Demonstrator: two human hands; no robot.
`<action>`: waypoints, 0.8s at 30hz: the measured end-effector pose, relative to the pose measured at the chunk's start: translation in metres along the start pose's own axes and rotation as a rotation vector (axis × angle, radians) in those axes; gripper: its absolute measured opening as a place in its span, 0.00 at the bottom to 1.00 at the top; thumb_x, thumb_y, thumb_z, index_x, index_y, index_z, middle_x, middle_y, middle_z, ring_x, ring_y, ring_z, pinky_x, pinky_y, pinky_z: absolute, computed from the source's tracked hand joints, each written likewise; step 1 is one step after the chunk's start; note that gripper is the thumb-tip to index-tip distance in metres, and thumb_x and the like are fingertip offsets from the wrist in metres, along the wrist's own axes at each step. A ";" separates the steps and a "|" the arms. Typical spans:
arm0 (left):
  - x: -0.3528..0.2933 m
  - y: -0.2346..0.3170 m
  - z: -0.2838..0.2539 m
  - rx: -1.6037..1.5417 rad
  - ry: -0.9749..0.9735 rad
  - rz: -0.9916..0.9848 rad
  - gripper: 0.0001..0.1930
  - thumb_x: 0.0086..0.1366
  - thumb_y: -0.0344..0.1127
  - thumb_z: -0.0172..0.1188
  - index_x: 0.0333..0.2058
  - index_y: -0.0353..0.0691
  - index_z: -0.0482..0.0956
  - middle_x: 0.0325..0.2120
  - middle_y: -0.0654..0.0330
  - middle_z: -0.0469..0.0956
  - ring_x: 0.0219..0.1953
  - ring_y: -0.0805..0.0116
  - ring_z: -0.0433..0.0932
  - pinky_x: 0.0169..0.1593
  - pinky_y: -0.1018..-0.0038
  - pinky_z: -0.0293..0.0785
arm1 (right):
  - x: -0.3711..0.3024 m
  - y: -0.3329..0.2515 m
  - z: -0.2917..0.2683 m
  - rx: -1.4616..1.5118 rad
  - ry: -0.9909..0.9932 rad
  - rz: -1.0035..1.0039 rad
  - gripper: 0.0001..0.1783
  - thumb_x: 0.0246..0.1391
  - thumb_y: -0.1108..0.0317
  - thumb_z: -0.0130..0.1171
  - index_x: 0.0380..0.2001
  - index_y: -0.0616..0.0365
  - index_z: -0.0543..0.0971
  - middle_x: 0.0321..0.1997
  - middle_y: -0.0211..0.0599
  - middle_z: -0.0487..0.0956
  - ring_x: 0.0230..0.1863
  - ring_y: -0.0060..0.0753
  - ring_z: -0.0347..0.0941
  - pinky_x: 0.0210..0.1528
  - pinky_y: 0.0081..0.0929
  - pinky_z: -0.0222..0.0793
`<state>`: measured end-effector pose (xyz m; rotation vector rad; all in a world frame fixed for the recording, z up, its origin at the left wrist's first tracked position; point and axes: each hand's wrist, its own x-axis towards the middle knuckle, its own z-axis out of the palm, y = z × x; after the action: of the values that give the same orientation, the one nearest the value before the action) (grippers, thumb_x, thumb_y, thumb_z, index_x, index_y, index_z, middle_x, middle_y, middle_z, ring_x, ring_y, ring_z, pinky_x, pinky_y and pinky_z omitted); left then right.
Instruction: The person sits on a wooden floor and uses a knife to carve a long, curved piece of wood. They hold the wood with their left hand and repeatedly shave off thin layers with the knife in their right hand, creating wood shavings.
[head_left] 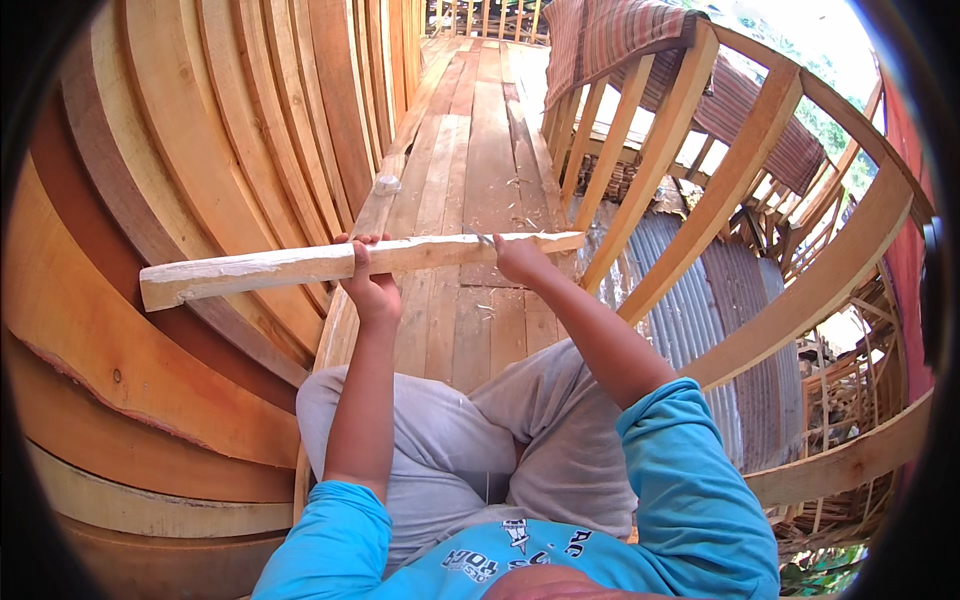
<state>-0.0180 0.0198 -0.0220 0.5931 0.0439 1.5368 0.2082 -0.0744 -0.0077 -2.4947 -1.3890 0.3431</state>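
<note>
Currently gripped, left: a long wooden stick, held in the closed left hand, the thumb on the near face and the fingertips over the far edge.
Grip, right: the right hand closed, with a thin grey blade showing at its fingers against the stick's upper edge; any handle is hidden.
Stick, position: crosswise above the plank deck, beyond the crossed legs; broad end to the left, narrow end near the railing, contact there not clear.
Stick, finish: pale, rough-hewn, whitish along the upper face, square-cut at the broad end, tapering rightward.
Deck: lengthwise planks, brown and worn, the seams visible.
Litter: pale curled shavings scattered beyond and below the stick's narrow half.
Small item: a whitish lump near the deck's left edge, kind not clear.
Clothing: grey trousers, creased; bright blue shirt with dark print.
Left side: smooth orange-brown boards, closely ranked, bent by the lens.
Right side: slatted wooden railing, striped woven cloth draped over it.
Beyond railing: ribbed grey metal sheets, thin sticks, greenery, bright daylight.
</note>
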 end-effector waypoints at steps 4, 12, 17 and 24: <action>0.002 0.019 0.001 -0.115 0.007 -0.091 0.20 0.61 0.46 0.67 0.44 0.47 0.67 0.33 0.65 0.70 0.42 0.66 0.72 0.65 0.54 0.61 | 0.008 0.014 0.005 0.177 -0.099 0.057 0.32 0.66 0.46 0.42 0.44 0.70 0.78 0.35 0.47 0.81 0.36 0.42 0.79 0.44 0.41 0.71; 0.017 0.010 -0.005 -0.085 -0.073 -0.059 0.09 0.61 0.40 0.60 0.29 0.49 0.69 0.24 0.68 0.65 0.33 0.71 0.67 0.53 0.62 0.64 | 0.023 0.072 0.053 0.411 0.058 0.283 0.35 0.63 0.43 0.46 0.43 0.72 0.78 0.41 0.61 0.78 0.46 0.53 0.74 0.49 0.44 0.68; 0.017 0.022 -0.004 -0.039 -0.062 -0.025 0.09 0.55 0.39 0.60 0.27 0.50 0.67 0.22 0.69 0.64 0.30 0.71 0.66 0.49 0.66 0.62 | 0.025 0.041 0.057 0.578 0.124 0.296 0.38 0.57 0.32 0.49 0.30 0.63 0.75 0.17 0.33 0.68 0.14 0.28 0.62 0.16 0.30 0.57; 0.016 0.022 -0.002 0.011 -0.029 -0.021 0.11 0.52 0.41 0.61 0.27 0.52 0.66 0.23 0.69 0.64 0.31 0.73 0.66 0.49 0.67 0.62 | 0.035 0.039 0.037 1.016 -0.024 0.581 0.34 0.54 0.30 0.54 0.22 0.53 0.67 0.13 0.21 0.57 0.11 0.18 0.50 0.13 0.23 0.44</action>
<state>-0.0381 0.0333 -0.0099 0.6222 0.0365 1.5076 0.2449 -0.0601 -0.0579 -1.9060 -0.2635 0.9108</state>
